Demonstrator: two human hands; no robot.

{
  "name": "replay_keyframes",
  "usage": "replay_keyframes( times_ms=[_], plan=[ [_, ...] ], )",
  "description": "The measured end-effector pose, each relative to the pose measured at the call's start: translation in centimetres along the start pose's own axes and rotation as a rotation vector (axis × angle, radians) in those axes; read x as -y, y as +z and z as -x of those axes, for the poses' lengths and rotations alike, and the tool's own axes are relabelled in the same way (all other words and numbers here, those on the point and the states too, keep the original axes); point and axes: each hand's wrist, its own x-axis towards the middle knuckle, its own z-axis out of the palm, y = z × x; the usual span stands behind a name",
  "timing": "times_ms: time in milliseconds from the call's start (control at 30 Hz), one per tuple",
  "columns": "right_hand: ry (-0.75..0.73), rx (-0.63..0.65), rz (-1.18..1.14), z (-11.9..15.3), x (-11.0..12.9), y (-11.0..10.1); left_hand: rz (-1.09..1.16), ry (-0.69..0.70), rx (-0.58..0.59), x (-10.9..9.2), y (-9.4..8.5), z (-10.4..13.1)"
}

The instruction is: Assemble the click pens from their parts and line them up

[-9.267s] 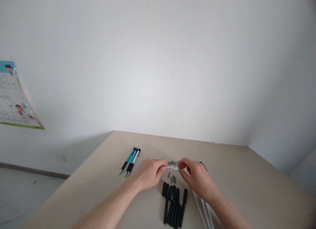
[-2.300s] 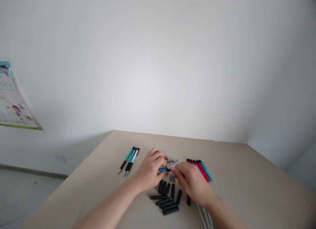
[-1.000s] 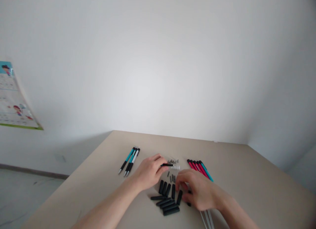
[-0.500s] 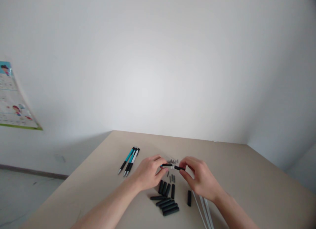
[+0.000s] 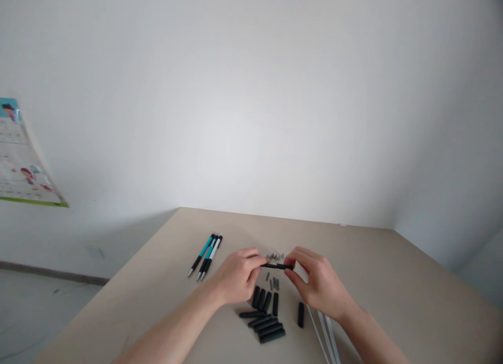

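Note:
My left hand (image 5: 240, 276) is closed on a pen barrel (image 5: 268, 265), of which only a dark stretch shows past the fingertips. Between thumb and fingers, my right hand (image 5: 314, 280) pinches a black pen grip (image 5: 283, 266). The barrel and the grip lie in one line and appear to meet end to end; whether one sits over the other is too small to tell. Just below the hands, several loose black grips (image 5: 271, 330) are grouped on the table. Small metal springs (image 5: 275, 284) lie between the hands, and metal pen tips (image 5: 277, 256) behind them.
Three pens (image 5: 206, 256) with black grips lie on the left of the tan table (image 5: 157, 301). A single black grip (image 5: 301, 315) and thin white refills (image 5: 328, 335) are beside my right forearm. A white wall (image 5: 251, 118) rises behind the table.
The gap between the pen barrel and the black grip has closed, and the two now line up. The blue and white parts of the barrel are out of sight.

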Motion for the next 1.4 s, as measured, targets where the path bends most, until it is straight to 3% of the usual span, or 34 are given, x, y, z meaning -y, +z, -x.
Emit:
replay_keyframes(
  times_ms=[433, 933, 1400],
  plan=[
    [-0.070, -0.006, -0.047, 0.0, 0.1, 0.8, 0.036, 0.063, -0.008, 0.3, 0.6, 0.0],
    [-0.064, -0.023, -0.056, 0.1, 0.0, 1.1, 0.053, -0.035, -0.036, -0.3, 0.0, -0.1],
    [-0.042, 0.008, -0.067, 0.1, 0.8, 1.4, 0.017, -0.018, -0.052, -0.2, 0.1, -0.1]
  ],
)
